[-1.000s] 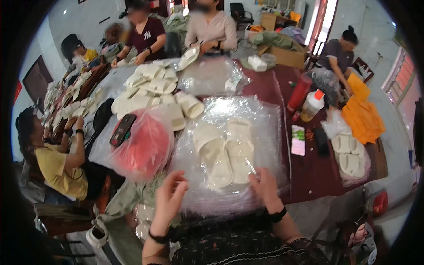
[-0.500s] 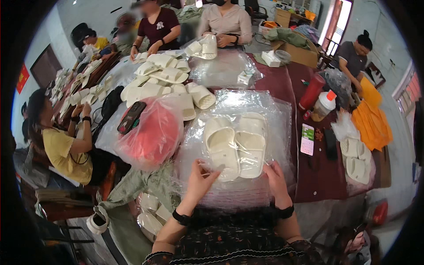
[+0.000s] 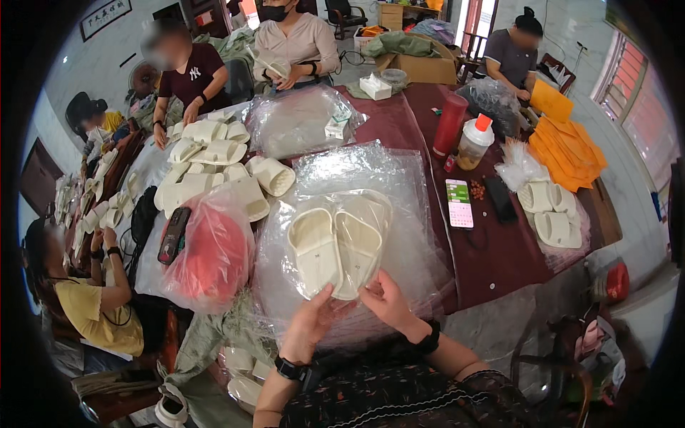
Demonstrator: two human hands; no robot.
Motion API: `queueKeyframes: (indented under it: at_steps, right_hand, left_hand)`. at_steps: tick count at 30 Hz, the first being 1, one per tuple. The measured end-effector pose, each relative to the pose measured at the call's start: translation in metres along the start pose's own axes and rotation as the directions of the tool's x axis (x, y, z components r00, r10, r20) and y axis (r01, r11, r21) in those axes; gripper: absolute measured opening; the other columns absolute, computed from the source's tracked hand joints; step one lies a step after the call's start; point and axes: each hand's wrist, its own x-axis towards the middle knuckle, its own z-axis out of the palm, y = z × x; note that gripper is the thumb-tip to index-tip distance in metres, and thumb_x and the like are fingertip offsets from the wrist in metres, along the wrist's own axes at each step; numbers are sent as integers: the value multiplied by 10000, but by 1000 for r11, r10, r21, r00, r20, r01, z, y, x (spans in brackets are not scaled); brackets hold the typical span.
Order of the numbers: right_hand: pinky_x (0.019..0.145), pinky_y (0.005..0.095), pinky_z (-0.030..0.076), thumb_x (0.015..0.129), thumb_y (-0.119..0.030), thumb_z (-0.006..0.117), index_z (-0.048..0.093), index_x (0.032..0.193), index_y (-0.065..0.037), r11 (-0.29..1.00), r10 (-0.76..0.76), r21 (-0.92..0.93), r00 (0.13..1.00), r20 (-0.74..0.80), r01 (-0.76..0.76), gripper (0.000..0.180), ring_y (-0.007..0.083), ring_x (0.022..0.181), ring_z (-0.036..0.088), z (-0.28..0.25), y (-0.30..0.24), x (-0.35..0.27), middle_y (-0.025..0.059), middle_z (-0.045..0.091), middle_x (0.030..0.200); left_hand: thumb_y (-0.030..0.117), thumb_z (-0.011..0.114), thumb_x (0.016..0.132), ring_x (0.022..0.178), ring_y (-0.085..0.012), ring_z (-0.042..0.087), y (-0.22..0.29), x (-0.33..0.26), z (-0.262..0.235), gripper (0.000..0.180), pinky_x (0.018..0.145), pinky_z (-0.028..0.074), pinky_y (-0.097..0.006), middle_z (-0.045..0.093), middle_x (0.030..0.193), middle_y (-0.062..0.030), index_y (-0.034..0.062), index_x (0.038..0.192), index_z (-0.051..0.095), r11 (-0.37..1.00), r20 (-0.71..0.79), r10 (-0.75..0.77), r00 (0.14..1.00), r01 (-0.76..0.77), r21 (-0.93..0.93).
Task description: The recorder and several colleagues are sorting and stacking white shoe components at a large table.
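Observation:
A pair of cream slide slippers [image 3: 315, 246] in a clear plastic bag lies tilted over a stack of clear bags [image 3: 421, 246]. Their heel ends point toward me, pushed close together and seemingly raised. My left hand [image 3: 308, 327] grips the near end of the left slipper, thumb on top. At the right slipper's near end, my right hand [image 3: 391, 305] pinches the edge through the plastic. The undersides of the slippers and some of my fingertips are hidden.
Left of the bags sits a red bundle in clear plastic [image 3: 214, 250], with a dark handheld device [image 3: 173, 235] on it. Beyond lies a pile of slippers [image 3: 214, 153]. To the right are a phone [image 3: 459, 204], a bottle [image 3: 474, 143] and orange bags [image 3: 567, 153]. Co-workers sit around.
Both hands have come inward and closed on the slippers' heel ends, squeezing them together. The view has swung right, so the table appears further left. Across the table, a co-worker's bagged slippers have moved.

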Motion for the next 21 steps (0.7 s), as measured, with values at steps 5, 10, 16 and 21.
queueKeyframes:
  at_steps: [5,10,16,21]
  right_hand:
    - [853,370,500,843,-186,742,603,1062,-43,858,-129,-487,986,110,166,296,266,937,625,-9,-11,1,112,622,909]
    - [1016,481,407,751,-367,817,619,1138,-48,541,-210,-678,861,464,498,539,392,1154,529,-13,-32,-1,182,606,1147]
    - [1145,569,234,775,-503,745,548,1315,-60,190,-26,-848,865,500,496,726,408,1390,354,-29,-2,1,174,474,1438]
    - [1170,546,199,783,-513,726,519,1363,-68,229,75,-854,866,495,468,759,378,1424,323,-25,-3,2,139,441,1491]
  left_hand:
    - [245,653,942,1004,-269,672,-8,12,-18,449,853,541,-389,674,1143,-155,-20,1285,540,996,-58,-8,998,13,87]
    - [213,694,910,873,-223,679,1,-10,-34,370,777,534,-338,697,1062,-134,-30,1177,612,983,-293,10,956,43,176]
    - [142,766,840,796,-100,603,51,-95,6,332,689,443,-245,691,964,-23,15,1130,665,932,-344,343,874,-271,241]
    - [23,725,771,948,-201,669,96,-238,-60,432,851,514,-316,707,1055,-74,-22,1192,641,800,-635,583,507,-222,557]
